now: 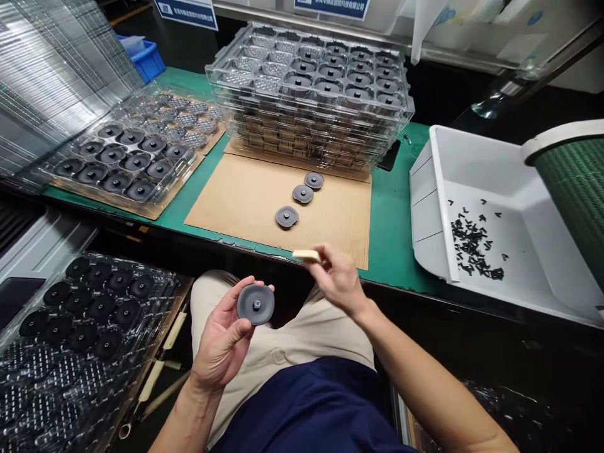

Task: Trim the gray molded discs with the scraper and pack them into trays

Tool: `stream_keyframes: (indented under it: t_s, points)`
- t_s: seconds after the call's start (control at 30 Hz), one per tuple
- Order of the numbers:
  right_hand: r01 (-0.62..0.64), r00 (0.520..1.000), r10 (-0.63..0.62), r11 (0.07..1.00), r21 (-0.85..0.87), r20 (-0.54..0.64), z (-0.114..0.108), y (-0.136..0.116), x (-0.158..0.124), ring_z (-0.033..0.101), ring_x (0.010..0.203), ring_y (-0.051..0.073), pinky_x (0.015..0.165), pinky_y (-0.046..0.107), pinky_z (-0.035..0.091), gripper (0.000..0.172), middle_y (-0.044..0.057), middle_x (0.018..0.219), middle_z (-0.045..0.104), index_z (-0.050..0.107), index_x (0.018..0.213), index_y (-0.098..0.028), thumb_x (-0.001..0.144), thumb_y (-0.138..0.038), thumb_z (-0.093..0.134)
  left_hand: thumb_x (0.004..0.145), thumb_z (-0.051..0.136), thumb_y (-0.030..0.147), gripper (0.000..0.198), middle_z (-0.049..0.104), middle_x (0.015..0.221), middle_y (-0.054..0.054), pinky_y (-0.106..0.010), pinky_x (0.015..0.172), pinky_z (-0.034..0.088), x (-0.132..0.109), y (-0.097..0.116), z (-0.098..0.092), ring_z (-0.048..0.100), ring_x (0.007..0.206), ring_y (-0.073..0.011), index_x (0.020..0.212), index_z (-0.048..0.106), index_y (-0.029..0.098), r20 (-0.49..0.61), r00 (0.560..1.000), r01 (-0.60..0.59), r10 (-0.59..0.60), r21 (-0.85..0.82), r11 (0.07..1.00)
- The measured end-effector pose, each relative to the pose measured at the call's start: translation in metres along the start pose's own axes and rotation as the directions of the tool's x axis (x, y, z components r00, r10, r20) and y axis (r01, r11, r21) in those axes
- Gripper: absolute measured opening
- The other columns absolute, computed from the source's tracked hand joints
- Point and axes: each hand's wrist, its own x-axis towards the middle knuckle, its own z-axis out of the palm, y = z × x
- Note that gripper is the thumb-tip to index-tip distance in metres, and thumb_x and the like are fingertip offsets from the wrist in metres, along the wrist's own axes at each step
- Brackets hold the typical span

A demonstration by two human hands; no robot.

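In my left hand (pixel 226 336) is a dark grey round disc (pixel 255 304) with a small raised hub at its centre. My fingers and thumb grip it by the edge, its dished face turned up towards me. Farther right and a little higher, my right hand (pixel 337 277) is closed around a flat cream-coloured piece (pixel 306 255), whose end sticks out to the left; the rest is hidden in the fingers. The two hands are apart. Three similar discs (pixel 287 217) lie on a brown cardboard sheet (pixel 226 201) beyond my hands.
Stacked clear trays (pixel 311 126) holding discs stand at the back of the green table (pixel 396 214). Another tray of discs (pixel 113 154) lies left, and one more (pixel 80 302) sits lower left. To the right, a white bin (pixel 519 220) contains small black scraps (pixel 472 245).
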Motion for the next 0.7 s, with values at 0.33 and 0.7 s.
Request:
stream_keyframes:
  t_s: [0.33,0.7]
  points:
    - [0.062,0.956,-0.120,0.974,0.217,0.268,-0.010,-0.078,-0.046,0.053,0.078,0.014,0.070,0.025,0.044,0.016,0.005,0.091,0.058,0.064,0.104,-0.019,0.104,-0.019,0.048,0.071,0.094,0.037,0.063,0.071,0.132,-0.010,-0.041,0.108,0.053,-0.002,-0.001,0.009,0.065,0.124,-0.0338,0.130,0.073,0.027,0.035,0.999,-0.017,0.016,0.021,1.000]
    - [0.113,0.948,-0.119,0.993,0.035,0.295,-0.026,-0.081,-0.044,0.044,0.069,0.013,0.062,0.027,0.034,0.014,0.002,0.086,0.051,0.064,0.101,-0.018,0.101,-0.021,0.050,0.082,0.085,0.041,0.046,0.079,0.116,-0.009,-0.020,0.091,0.058,-0.015,-0.001,0.014,0.075,0.103,-0.0197,0.124,0.077,0.025,0.052,0.986,0.165,-0.158,-0.180,0.970]
